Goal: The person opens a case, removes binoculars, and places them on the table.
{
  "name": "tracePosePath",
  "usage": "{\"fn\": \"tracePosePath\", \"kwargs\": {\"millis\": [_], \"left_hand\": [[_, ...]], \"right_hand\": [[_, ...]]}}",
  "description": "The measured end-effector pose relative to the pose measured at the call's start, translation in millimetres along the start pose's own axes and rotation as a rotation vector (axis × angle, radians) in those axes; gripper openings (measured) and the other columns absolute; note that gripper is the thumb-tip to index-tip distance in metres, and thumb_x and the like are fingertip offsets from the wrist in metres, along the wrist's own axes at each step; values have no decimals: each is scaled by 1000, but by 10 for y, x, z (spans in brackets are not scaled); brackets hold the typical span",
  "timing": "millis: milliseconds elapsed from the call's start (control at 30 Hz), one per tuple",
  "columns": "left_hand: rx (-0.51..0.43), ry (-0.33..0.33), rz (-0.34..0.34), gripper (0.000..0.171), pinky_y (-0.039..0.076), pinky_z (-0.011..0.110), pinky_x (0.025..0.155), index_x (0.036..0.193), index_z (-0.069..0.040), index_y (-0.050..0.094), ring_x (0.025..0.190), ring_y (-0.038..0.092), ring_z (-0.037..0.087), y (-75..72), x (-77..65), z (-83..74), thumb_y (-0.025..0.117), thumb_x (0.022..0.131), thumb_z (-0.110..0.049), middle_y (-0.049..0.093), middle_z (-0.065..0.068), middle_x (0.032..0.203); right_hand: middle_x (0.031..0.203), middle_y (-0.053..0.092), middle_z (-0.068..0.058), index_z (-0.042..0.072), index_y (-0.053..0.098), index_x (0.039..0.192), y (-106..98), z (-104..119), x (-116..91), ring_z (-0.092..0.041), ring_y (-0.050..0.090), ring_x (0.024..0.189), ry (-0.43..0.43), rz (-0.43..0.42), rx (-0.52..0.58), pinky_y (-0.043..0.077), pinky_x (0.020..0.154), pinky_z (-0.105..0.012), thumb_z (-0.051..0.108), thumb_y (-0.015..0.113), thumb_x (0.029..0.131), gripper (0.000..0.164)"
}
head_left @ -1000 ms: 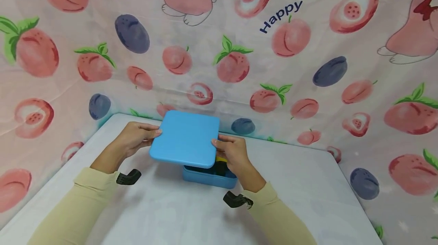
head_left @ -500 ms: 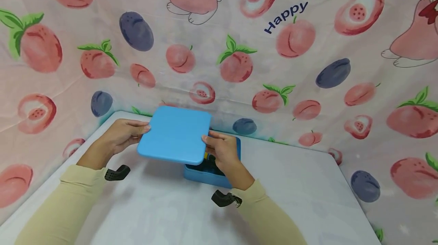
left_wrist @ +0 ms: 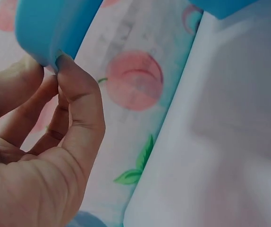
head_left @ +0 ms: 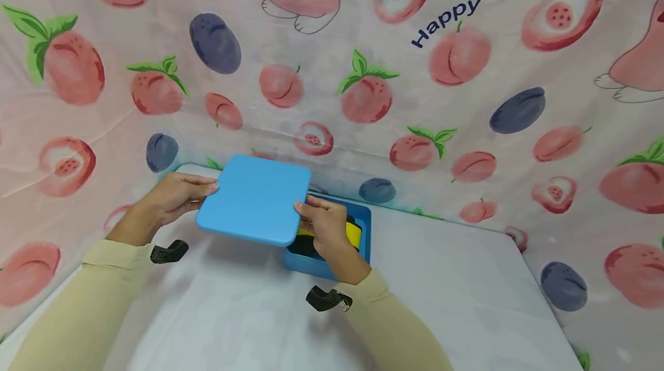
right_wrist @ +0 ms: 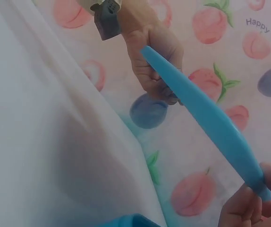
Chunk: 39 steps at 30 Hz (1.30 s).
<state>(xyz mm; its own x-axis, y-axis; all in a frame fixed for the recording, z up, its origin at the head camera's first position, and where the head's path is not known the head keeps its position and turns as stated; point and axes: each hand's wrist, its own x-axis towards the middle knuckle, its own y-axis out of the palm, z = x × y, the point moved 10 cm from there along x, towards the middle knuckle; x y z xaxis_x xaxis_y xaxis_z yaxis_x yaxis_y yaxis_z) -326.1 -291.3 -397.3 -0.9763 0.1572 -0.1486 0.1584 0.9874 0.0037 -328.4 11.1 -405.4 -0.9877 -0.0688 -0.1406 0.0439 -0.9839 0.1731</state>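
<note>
A flat, square blue lid [head_left: 254, 198] is held up and slightly tilted between both hands. My left hand [head_left: 173, 201] pinches its left edge between thumb and fingers; the left wrist view shows the thumb and fingertips meeting on the lid's rim [left_wrist: 41, 33]. On the opposite edge my right hand [head_left: 329, 230] pinches the lid, thumb on top. Behind and below the right hand sits a blue box [head_left: 365, 227] on the table, its top uncovered. Inside it lie yellow and black things [head_left: 354, 234], partly hidden by the lid and right hand, their kind unclear.
The box and hands are over a white-covered table [head_left: 441, 290]. Behind it rises a pink cloth backdrop [head_left: 332, 42] printed with peaches, plums and rabbits. A black device [head_left: 169, 252] is worn at the left wrist and another black device [head_left: 328, 298] at the right.
Both hands have carried the lid leftward, off to the side of the box. More of the box's inside and its yellow and black contents now shows.
</note>
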Motion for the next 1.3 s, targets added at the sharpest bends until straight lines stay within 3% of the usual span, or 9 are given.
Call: {"fn": "tracePosePath", "kwargs": {"millis": [200, 367, 700, 767, 833, 933, 1000, 1167, 1300], "left_hand": [[36, -4, -11, 16, 63, 22, 82, 105, -29, 76, 92, 73, 1, -111, 9, -9, 70, 101, -14, 76, -18, 98], [36, -17, -21, 26, 63, 22, 82, 93, -37, 76, 93, 73, 1, -226, -3, 12, 70, 100, -13, 75, -18, 99], [70, 9, -6, 30, 62, 20, 83, 95, -39, 76, 96, 72, -2, -380, -8, -55, 66, 103, -12, 74, -23, 102], [80, 14, -11, 27, 62, 20, 82, 100, -39, 76, 96, 71, -3, -406, -7, -77, 66, 103, -13, 73, -24, 104], [93, 14, -15, 27, 61, 19, 82, 120, -35, 74, 97, 70, -4, -420, -11, -88, 67, 103, -15, 71, -27, 107], [114, 8, -16, 49, 61, 19, 83, 150, -20, 54, 98, 69, -5, -438, -16, -72, 67, 103, -17, 70, -29, 108], [107, 6, -17, 55, 62, 19, 84, 154, -11, 47, 98, 70, -5, -449, -26, -54, 67, 103, -17, 70, -28, 107], [80, 7, -23, 29, 63, 21, 83, 121, -36, 73, 96, 72, -2, -493, -67, -2, 68, 102, -15, 72, -26, 106], [94, -6, -23, 27, 63, 21, 83, 101, -42, 76, 96, 72, -1, -529, -81, 41, 70, 101, -16, 72, -25, 105]], "right_hand": [[113, 77, -20, -3, 69, 132, 105, -9, -4, -8, 71, 73, 2, 6, -5, 63, 74, -24, 7, 78, 93, 41], [107, 79, -18, -2, 71, 130, 201, -39, 10, -9, 70, 71, 0, -18, 10, 61, 69, -21, 8, 80, 91, 41], [106, 79, -24, -4, 70, 130, 366, -110, 1, -8, 72, 68, -13, -46, 41, 61, 67, -22, 6, 80, 90, 43], [107, 78, -25, -5, 70, 130, 388, -115, 7, -8, 72, 68, -20, -52, 44, 61, 67, -22, 6, 81, 90, 42], [108, 78, -25, -5, 70, 129, 404, -122, 15, -9, 71, 69, -22, -57, 47, 61, 67, -22, 6, 80, 90, 41], [110, 77, -24, -5, 71, 129, 426, -134, 20, -9, 70, 70, -18, -57, 41, 60, 68, -22, 6, 80, 91, 41], [110, 77, -23, -4, 71, 128, 440, -151, 25, -10, 70, 71, -11, -57, 41, 60, 68, -22, 7, 80, 90, 40], [109, 77, -21, -4, 72, 127, 476, -217, 23, -11, 70, 72, 24, -52, 42, 59, 67, -22, 7, 81, 90, 40], [110, 76, -22, -4, 72, 127, 519, -253, 15, -11, 69, 72, 27, -49, 51, 59, 67, -22, 7, 80, 90, 39]]}}
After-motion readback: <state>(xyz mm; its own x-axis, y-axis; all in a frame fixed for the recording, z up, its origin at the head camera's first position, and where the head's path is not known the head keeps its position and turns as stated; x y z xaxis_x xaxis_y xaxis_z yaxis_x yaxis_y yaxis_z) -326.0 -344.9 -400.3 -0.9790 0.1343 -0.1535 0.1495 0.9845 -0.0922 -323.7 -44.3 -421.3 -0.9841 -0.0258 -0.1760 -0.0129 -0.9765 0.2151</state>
